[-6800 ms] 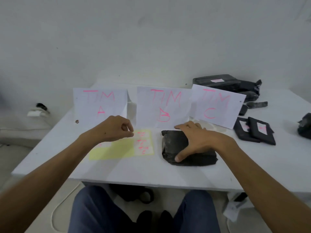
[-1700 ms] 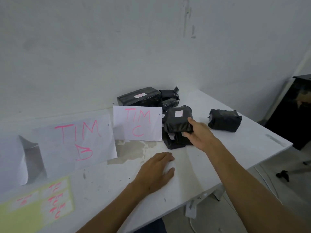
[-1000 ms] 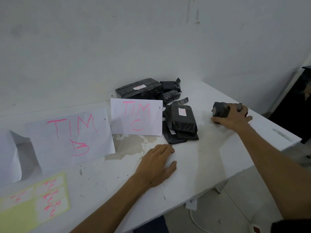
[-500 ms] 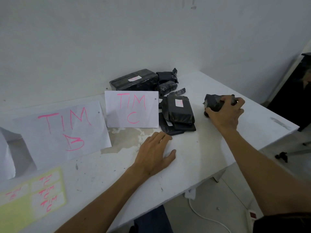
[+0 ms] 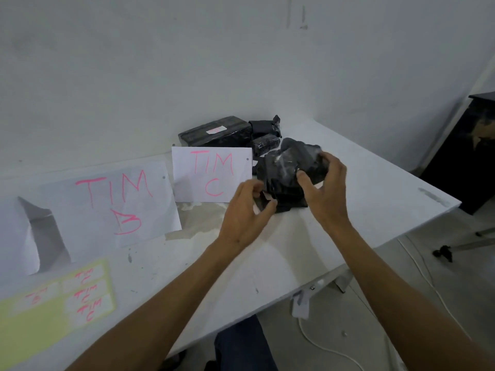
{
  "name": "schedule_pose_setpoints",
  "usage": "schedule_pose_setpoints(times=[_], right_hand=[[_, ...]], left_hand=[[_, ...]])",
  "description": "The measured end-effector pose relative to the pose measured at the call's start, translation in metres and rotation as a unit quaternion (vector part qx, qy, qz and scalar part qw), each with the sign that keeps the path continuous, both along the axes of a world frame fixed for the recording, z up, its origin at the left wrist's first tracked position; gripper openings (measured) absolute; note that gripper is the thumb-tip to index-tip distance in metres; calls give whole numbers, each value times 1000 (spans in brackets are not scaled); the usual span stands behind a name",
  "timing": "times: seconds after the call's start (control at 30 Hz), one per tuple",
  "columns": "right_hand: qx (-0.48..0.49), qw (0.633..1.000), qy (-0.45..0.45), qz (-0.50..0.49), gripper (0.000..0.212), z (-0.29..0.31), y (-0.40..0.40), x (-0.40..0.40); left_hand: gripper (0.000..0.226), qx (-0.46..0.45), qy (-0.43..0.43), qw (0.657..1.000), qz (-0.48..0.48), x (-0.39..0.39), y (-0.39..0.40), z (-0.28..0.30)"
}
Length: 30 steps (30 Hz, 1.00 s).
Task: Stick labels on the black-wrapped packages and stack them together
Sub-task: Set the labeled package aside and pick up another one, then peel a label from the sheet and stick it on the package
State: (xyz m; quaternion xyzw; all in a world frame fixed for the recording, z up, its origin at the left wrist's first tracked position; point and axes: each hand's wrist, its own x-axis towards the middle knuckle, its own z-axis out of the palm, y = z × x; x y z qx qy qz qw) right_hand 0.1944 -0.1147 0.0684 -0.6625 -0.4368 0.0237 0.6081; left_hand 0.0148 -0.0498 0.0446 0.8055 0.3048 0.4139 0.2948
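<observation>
Just behind: TIM C sign (image 5: 213,178), labelled package (image 5: 215,131).

The right hand (image 5: 322,191) grips a crumpled black package (image 5: 297,162) above the stacked packages (image 5: 284,202) right of the "TIM C" sign (image 5: 211,178), while the blurred left hand (image 5: 247,210), fingers curled, seems to touch the stack's near-left edge.

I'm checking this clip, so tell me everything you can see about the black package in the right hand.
The black package is a lumpy bundle in glossy, crinkled black plastic wrap, with no label showing. The right hand grips it from the near right side, thumb on its front face. It is held over the stacked flat packages beside the TIM C sign. The left hand reaches in from the left, apparently not touching it.
</observation>
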Motion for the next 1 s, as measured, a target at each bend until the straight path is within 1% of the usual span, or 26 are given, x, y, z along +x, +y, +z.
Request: schedule_pose_setpoints(times=[0.03,0.07,0.1,0.13,0.2,0.27,0.33,0.4,0.47,0.57,0.63,0.7,0.73,0.77,0.8,0.83,0.87,0.9,0.93,0.97,1.0], right_hand=[[-10,999,22,49,59,6,-2,-9],[-24,992,62,110,55,12,-4,-18],[-41,977,115,174,50,19,-5,-27],[-59,956,170,232,44,24,-5,-36],[-82,915,260,298,40,34,-5,-52],[-102,873,334,340,49,39,-3,-66],[-135,825,396,379,58,40,1,-79],[-174,785,435,406,63,39,5,-96],[-214,746,451,441,68,36,10,-114],[-251,687,460,503,67,33,15,-139],[-256,645,480,537,64,29,17,-156],[-248,619,503,550,59,24,17,-170],[-253,610,509,552,59,19,18,-178],[-264,608,507,551,60,16,19,-186],[-277,619,494,544,61,15,20,-193],[-284,639,478,532,62,14,23,-199],[-280,663,463,517,65,13,26,-204],[-268,683,455,505,71,15,29,-208],[-252,694,451,501,78,16,32,-210],[-242,697,447,506,85,19,33,-213],[-244,703,431,511,87,22,33,-217]], left_hand=[[51,-27,-13,1000,-3,-3,3,9],[63,-47,-19,999,-8,-7,6,17],[76,-58,-20,998,-15,-14,10,25],[88,-62,-15,998,-23,-23,14,31],[107,-61,6,997,-46,-45,18,42],[112,-74,24,995,-69,-71,17,53],[104,-105,43,991,-74,-98,12,63],[85,-141,50,987,-66,-123,6,72],[73,-161,56,985,-37,-148,0,77],[67,-167,77,983,11,-183,-11,81],[65,-187,59,980,28,-205,-19,80],[61,-222,4,975,22,-224,-27,81],[59,-239,-33,970,17,-233,-32,82],[56,-257,-69,964,9,-242,-36,84],[52,-278,-98,956,-1,-249,-39,86],[48,-297,-109,949,-4,-255,-42,89],[45,-315,-97,944,2,-262,-45,92],[42,-326,-64,943,12,-269,-45,93],[41,-332,-23,943,24,-274,-44,92],[40,-336,16,941,35,-281,-42,89],[41,-339,46,939,43,-286,-40,85]])
